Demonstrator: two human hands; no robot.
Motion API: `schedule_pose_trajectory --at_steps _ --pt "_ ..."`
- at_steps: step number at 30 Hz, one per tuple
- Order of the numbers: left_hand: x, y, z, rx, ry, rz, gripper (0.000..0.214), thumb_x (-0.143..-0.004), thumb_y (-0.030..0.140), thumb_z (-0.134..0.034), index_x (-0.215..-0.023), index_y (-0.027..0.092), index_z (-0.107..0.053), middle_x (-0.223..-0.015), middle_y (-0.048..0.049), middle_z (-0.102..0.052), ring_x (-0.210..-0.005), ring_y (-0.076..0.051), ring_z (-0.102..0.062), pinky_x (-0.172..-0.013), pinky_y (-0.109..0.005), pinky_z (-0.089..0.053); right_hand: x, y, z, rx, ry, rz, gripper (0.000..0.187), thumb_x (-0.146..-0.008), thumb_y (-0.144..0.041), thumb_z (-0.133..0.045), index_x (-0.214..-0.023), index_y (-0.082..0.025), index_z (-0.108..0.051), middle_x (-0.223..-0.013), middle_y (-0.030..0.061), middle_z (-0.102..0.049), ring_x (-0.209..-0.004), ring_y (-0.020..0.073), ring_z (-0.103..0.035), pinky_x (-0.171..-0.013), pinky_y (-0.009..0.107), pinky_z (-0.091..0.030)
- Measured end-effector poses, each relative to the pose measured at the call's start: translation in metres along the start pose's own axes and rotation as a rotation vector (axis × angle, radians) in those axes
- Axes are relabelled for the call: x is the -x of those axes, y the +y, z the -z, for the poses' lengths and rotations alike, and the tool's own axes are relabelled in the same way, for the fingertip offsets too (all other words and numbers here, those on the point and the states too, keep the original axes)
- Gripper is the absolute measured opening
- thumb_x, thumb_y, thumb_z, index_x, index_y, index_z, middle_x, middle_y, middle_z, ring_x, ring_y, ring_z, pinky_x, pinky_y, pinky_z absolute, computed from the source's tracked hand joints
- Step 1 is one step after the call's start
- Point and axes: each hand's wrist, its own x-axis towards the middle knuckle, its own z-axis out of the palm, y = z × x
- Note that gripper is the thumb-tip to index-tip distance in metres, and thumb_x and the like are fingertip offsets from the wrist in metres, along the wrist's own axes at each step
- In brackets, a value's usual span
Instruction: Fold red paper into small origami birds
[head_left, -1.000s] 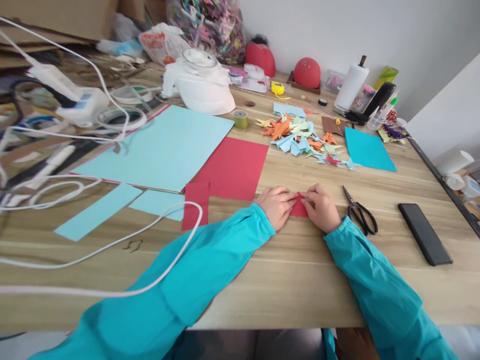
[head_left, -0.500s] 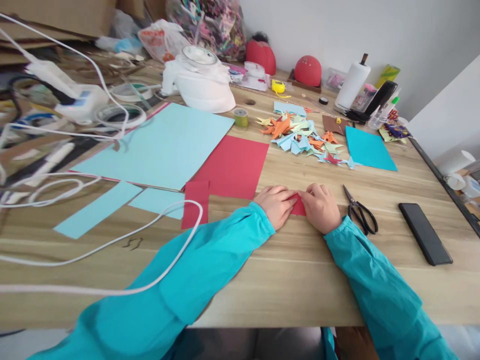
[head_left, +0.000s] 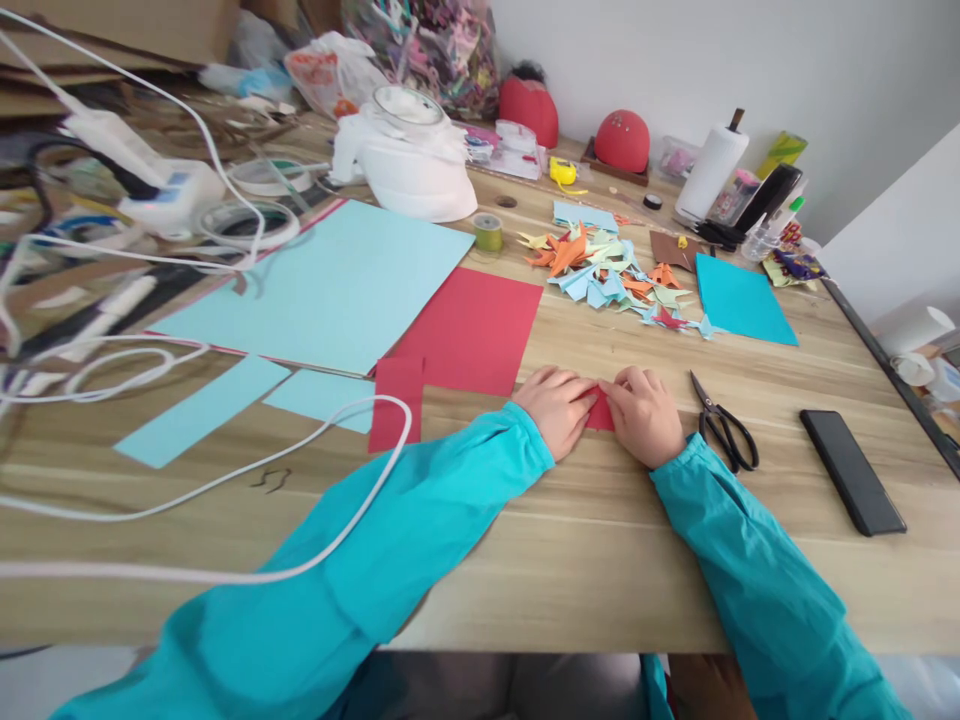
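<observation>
A small piece of red paper (head_left: 600, 412) lies on the wooden table between my hands, partly covered by their fingers. My left hand (head_left: 556, 408) presses on its left side, fingers close together. On the other side, my right hand (head_left: 643, 412) is closed with thumb and fingertips at the paper's upper right edge. Black-handled scissors (head_left: 724, 428) lie just right of my right hand. To the left are a red paper strip (head_left: 396, 400) and a larger red sheet (head_left: 484, 330). Beyond my hands is a pile of folded paper pieces (head_left: 607, 275) in orange, blue and green.
A black phone (head_left: 852, 470) lies at the right. Light blue sheets (head_left: 330, 285) and a light blue strip (head_left: 202, 410) are at the left. A white cable (head_left: 315, 575) loops over my left sleeve. A teal sheet (head_left: 742, 300) and a thread spool (head_left: 488, 232) sit farther back.
Both hands stay in nearly the same place on the small red paper. The camera view has shifted slightly; the things on the table lie as before.
</observation>
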Motion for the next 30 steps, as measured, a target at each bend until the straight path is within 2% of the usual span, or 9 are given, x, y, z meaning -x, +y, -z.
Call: schedule_pose_trajectory --at_steps 9,19,26,30 --pt "-0.0012 0.001 0.0016 -0.015 -0.001 -0.021 0.032 -0.086 0.025 -0.042 -0.108 0.014 -0.062 -0.11 -0.0088 -0.062 -0.103 -0.023 -0.051 -0.093 -0.04 -0.037 -0.0004 0.0016 -0.0005 -0.042 0.013 0.002 0.03 -0.089 -0.022 -0.043 -0.11 -0.026 -0.064 -0.094 0.0072 -0.057 -0.086 0.0205 -0.044 -0.073 0.031 -0.033" --pt "-0.0043 0.005 0.0015 -0.136 -0.023 -0.057 0.029 -0.084 0.025 -0.045 -0.106 0.015 -0.062 -0.104 -0.0099 -0.063 -0.097 -0.024 -0.053 -0.095 -0.049 -0.032 -0.0016 0.0001 0.0028 -0.068 -0.019 -0.027 0.029 -0.089 -0.023 -0.043 -0.108 -0.025 -0.065 -0.096 0.0073 -0.057 -0.087 0.0204 -0.045 -0.076 0.032 -0.034" --pt "-0.0056 0.005 0.0004 -0.155 -0.029 -0.051 0.027 -0.082 0.024 -0.047 -0.102 0.016 -0.064 -0.108 -0.0099 -0.063 -0.098 -0.024 -0.053 -0.096 -0.05 -0.031 -0.0012 0.0043 -0.0018 -0.1 -0.023 -0.084 0.033 -0.087 -0.024 -0.044 -0.117 -0.013 -0.054 -0.105 0.0109 -0.057 -0.095 0.0225 -0.047 -0.08 0.033 -0.036" --pt "-0.0059 0.0053 0.0009 -0.146 -0.034 -0.048 0.028 -0.082 0.024 -0.048 -0.103 0.016 -0.064 -0.112 -0.0097 -0.062 -0.099 -0.024 -0.053 -0.096 -0.049 -0.032 -0.0012 0.0053 -0.0023 -0.107 -0.035 -0.071 0.033 -0.087 -0.023 -0.044 -0.118 -0.015 -0.053 -0.105 0.0104 -0.057 -0.096 0.0224 -0.047 -0.081 0.033 -0.035"
